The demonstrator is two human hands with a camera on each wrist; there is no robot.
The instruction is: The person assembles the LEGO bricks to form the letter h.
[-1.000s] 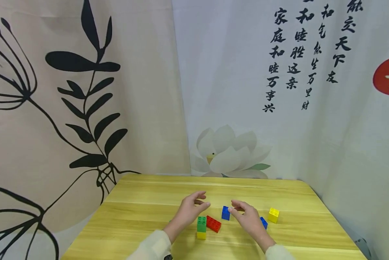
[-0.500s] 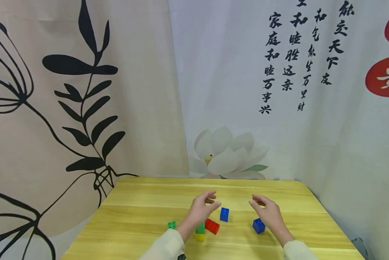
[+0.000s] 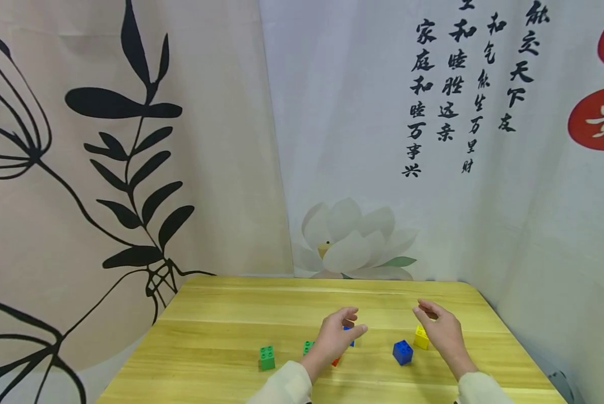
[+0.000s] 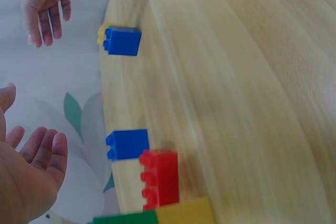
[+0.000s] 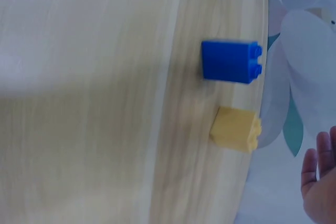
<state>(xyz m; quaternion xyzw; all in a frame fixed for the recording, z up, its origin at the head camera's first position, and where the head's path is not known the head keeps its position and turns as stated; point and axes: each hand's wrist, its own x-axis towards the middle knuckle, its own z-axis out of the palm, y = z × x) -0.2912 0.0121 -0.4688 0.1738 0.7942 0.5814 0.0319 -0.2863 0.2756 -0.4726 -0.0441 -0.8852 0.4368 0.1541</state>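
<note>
In the head view my left hand (image 3: 334,338) hovers, fingers loosely bent and holding nothing. It covers most of a blue block (image 3: 351,340) and a red block (image 3: 336,362); the left wrist view shows the red block (image 4: 163,177) beside the blue block (image 4: 130,144). Also relaxed and holding nothing, my right hand (image 3: 444,332) is raised by a yellow block (image 3: 421,338). A second blue block (image 3: 402,352) stands just left of that yellow one. Both appear upright in the right wrist view, the blue block (image 5: 228,61) above the yellow block (image 5: 234,128).
A lone green block (image 3: 267,358) stands on the left of the wooden table (image 3: 221,314). Partly behind my left arm is another green block (image 3: 308,347), joined to a yellow block (image 4: 186,212) as the left wrist view shows. A printed curtain (image 3: 231,140) hangs behind.
Both hands have moved to the right. The left hand now covers the red block and one blue block, and the lone green block has come into sight. The blocks stay where they were.
</note>
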